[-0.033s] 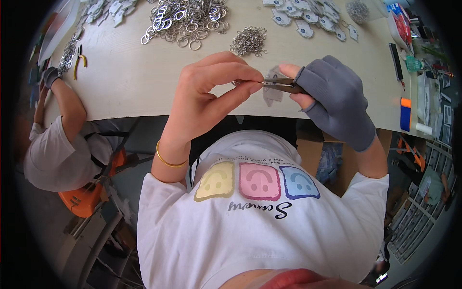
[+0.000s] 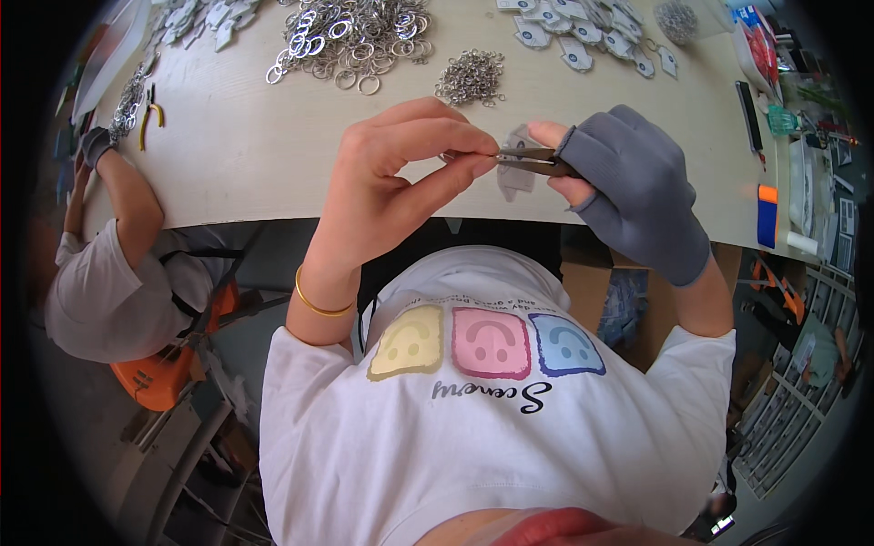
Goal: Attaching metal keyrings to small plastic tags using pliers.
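Observation:
My left hand, bare with a gold bangle at the wrist, is closed in a pinch. A bit of silver metal ring shows between its fingers; the rest is hidden. My right hand, in a grey fingerless glove, is closed on dark-jawed pliers whose tips meet my left fingertips. What lies between the tips is too small to make out. A clear greyish tag shows behind the jaws; I cannot tell whether it hangs or lies on the table.
Beyond my hands are piles of key rings, small metal rings and pale tags. A clear tub stands far right. Yellow-handled pliers lie left, near a seated co-worker. A black-handled tool lies right.

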Demonstrator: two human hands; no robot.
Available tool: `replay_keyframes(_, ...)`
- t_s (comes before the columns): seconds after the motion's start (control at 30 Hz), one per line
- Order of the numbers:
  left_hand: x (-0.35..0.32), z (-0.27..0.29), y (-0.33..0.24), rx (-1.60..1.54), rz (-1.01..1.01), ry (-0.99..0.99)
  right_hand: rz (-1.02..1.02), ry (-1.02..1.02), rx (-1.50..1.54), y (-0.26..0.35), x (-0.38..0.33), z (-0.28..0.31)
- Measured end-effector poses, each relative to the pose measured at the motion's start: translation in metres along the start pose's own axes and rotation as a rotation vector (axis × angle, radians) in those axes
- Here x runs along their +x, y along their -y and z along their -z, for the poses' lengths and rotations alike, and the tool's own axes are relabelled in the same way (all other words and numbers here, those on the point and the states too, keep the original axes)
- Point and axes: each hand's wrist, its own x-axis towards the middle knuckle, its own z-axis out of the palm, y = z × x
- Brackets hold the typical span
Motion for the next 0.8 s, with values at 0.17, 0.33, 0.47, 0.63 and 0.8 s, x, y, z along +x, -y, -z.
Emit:
replay_keyframes(0.17,-0.002,-0.001,-0.001,0.019,0.002,0.000,0.006,-0.055,0.006,-0.001,-0.003,-0.006)
replay_keyframes(0.33,-0.001,0.001,0.000,0.032,-0.003,0.001,0.030,0.017,0.000,0.000,0.001,0.001)
replay_keyframes(0.47,0.004,0.004,0.003,0.046,-0.014,0.016,0.050,0.041,-0.042,-0.005,0.006,0.003)
replay_keyframes(0.63,0.003,0.003,0.018,-0.023,0.080,0.080,0.018,0.030,-0.051,-0.013,0.000,-0.013)
replay_keyframes(0.8,0.033,0.003,0.037,-0.105,0.191,0.046,-0.213,-0.197,0.279,-0.043,-0.025,-0.031)
